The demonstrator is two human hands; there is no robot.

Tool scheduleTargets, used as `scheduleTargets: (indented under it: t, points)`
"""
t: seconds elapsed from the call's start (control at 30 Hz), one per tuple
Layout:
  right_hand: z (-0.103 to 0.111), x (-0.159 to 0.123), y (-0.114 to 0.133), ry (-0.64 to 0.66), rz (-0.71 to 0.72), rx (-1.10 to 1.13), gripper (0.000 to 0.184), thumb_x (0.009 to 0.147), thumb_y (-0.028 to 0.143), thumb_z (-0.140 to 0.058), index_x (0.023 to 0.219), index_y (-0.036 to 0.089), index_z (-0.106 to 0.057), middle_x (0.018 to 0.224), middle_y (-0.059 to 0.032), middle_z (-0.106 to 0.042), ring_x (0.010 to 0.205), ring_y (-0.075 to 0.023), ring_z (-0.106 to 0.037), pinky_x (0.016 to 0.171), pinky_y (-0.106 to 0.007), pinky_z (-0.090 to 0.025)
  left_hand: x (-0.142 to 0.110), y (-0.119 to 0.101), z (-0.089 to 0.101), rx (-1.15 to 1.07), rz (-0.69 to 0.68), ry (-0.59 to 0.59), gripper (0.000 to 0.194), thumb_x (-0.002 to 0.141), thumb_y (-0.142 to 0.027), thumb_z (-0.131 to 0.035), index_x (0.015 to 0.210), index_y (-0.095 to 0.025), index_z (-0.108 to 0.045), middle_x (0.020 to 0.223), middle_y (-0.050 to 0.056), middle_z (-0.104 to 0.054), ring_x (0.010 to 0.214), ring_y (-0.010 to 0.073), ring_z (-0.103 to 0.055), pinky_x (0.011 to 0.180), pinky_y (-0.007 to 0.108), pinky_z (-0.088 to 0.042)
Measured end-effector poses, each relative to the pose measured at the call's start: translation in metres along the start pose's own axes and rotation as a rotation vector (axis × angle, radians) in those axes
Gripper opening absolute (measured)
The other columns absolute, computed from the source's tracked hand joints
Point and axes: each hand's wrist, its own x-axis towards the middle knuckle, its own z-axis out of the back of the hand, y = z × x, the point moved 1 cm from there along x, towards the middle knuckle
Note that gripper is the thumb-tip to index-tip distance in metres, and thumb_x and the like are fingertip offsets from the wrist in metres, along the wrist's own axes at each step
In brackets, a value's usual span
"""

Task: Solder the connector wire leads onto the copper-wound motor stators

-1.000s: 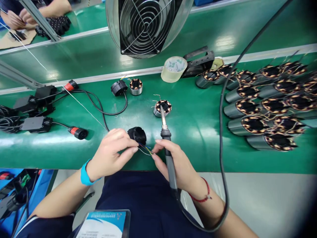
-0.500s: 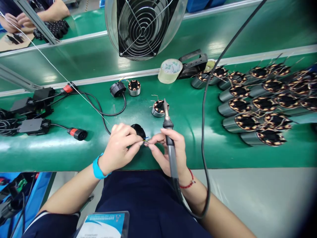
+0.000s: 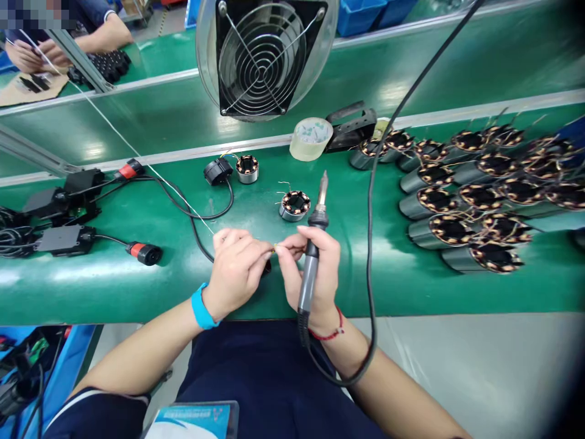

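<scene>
Hands at the green bench [image 3: 365, 286], seen from above; the left hand [image 3: 235, 268] has its thumb and fingers drawn narrow, pinching at a thin yellowish wire [image 3: 274, 248]; the right hand [image 3: 320, 262] holds a soldering iron [image 3: 309, 277] by its handle, tip pointing up and away over the bench, while its thumb and forefinger meet the same wire. The wire lies in the small gap between the two sets of fingertips; a dark housing [image 3: 267, 267] shows just below, mostly hidden by the left hand; a pale strand [image 3: 109, 124] slants down to the left hand, though whether the fingers grip it cannot be told.

Handling, as judged: the wire is likely very light, limp and easily bent or broken, best taken near its end between fingertip pads; the iron is likely light and rigid, its trailing cord [image 3: 371, 244] apt to tug, and is best held by the dark handle, well behind the metal tip, which may be hot. Beyond the hands stands a lone wound ring [image 3: 292, 213], apart from both; its fine upright leads look fragile, its metal rim the firmer hold.
</scene>
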Motion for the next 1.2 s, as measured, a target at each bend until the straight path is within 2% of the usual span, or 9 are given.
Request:
scheduleTargets:
  t: [0.13, 0.2, 0.33, 0.5, 0.67, 0.77, 0.93, 1.07, 1.2]
  points:
    - [-0.001, 0.008, -0.004, 0.019, 0.009, -0.040, 0.055, 0.083, 0.015, -0.065, 0.130, 0.027, -0.040, 0.098, -0.0016, -0.061, 0.088, -0.0158, -0.062, 0.078, -0.035, -0.056, 0.011, 0.006, 0.004, -0.200, 0.156, 0.099, 0.018, 0.094, -0.018, -0.049, 0.090, -0.022, -0.066, 0.096, 0.000, -0.073, 0.100, 0.0161, -0.062, 0.105, 0.040, -0.027]
    - [-0.002, 0.012, -0.005, 0.081, -0.010, -0.007, 0.058, 0.082, 0.017, -0.067, 0.132, 0.028, -0.039, 0.109, -0.0042, -0.061, 0.094, -0.0169, -0.063, 0.080, -0.035, -0.056, 0.016, 0.010, 0.006, -0.279, 0.207, 0.137, 0.018, 0.094, -0.020, -0.048, 0.089, -0.023, -0.066, 0.097, -0.002, -0.073, 0.095, 0.0146, -0.064, 0.107, 0.038, -0.027]
    - [-0.005, 0.022, -0.003, 0.124, -0.088, 0.073, 0.047, 0.086, 0.012, -0.059, 0.127, 0.028, -0.043, 0.094, 0.0011, -0.062, 0.081, -0.0122, -0.064, 0.075, -0.029, -0.057, 0.021, 0.013, 0.008, -0.342, 0.239, 0.152, 0.018, 0.093, -0.024, -0.051, 0.079, -0.022, -0.063, 0.075, -0.005, -0.068, 0.076, 0.0128, -0.059, 0.107, 0.037, -0.032]
    - [-0.002, 0.027, -0.002, 0.108, -0.119, 0.054, 0.045, 0.085, 0.011, -0.057, 0.124, 0.026, -0.043, 0.085, 0.0031, -0.059, 0.077, -0.0113, -0.063, 0.074, -0.027, -0.056, 0.035, 0.021, 0.011, -0.399, 0.335, 0.122, 0.020, 0.093, -0.025, -0.048, 0.076, -0.019, -0.057, 0.075, -0.001, -0.065, 0.078, 0.0148, -0.059, 0.089, 0.033, -0.043]
    - [0.006, 0.025, -0.012, 0.169, 0.047, -0.122, 0.046, 0.085, 0.009, -0.059, 0.124, 0.028, -0.045, 0.088, 0.0028, -0.063, 0.080, -0.0123, -0.064, 0.081, -0.030, -0.055, 0.065, 0.023, 0.011, -0.135, 0.283, 0.336, 0.019, 0.091, -0.015, -0.045, 0.074, -0.018, -0.054, 0.071, 0.000, -0.064, 0.075, 0.0170, -0.056, 0.093, 0.039, -0.040]
    - [0.010, 0.026, -0.020, 0.166, 0.095, -0.242, 0.043, 0.086, 0.010, -0.058, 0.124, 0.028, -0.046, 0.090, 0.0008, -0.065, 0.084, -0.0151, -0.066, 0.082, -0.032, -0.056, 0.073, 0.015, 0.006, -0.005, 0.220, 0.375, 0.018, 0.091, -0.015, -0.043, 0.077, -0.019, -0.054, 0.071, 0.001, -0.063, 0.080, 0.0195, -0.055, 0.095, 0.041, -0.038]
    - [0.009, 0.026, -0.024, 0.110, 0.051, -0.192, 0.042, 0.086, 0.012, -0.060, 0.123, 0.029, -0.048, 0.091, 0.0008, -0.066, 0.083, -0.0160, -0.067, 0.081, -0.034, -0.056, 0.063, 0.013, -0.005, -0.060, 0.207, 0.376, 0.017, 0.094, -0.017, -0.039, 0.084, -0.019, -0.052, 0.075, 0.001, -0.062, 0.077, 0.0188, -0.055, 0.089, 0.036, -0.041]
    - [0.011, 0.026, -0.026, 0.163, -0.065, -0.068, 0.041, 0.087, 0.016, -0.060, 0.124, 0.029, -0.046, 0.093, 0.0006, -0.065, 0.083, -0.0148, -0.067, 0.080, -0.033, -0.057, 0.060, 0.025, -0.008, -0.103, 0.275, 0.415, 0.015, 0.094, -0.021, -0.039, 0.085, -0.021, -0.051, 0.074, 0.000, -0.061, 0.070, 0.0186, -0.054, 0.073, 0.032, -0.041]
    - [0.022, 0.041, -0.031, 0.217, -0.152, -0.100, 0.043, 0.087, 0.024, -0.061, 0.126, 0.028, -0.042, 0.107, -0.0046, -0.066, 0.095, -0.0183, -0.067, 0.084, -0.037, -0.057, 0.064, 0.034, -0.007, -0.017, 0.269, 0.427, 0.017, 0.094, -0.022, -0.038, 0.087, -0.021, -0.054, 0.078, 0.002, -0.065, 0.073, 0.0215, -0.054, 0.072, 0.034, -0.040]
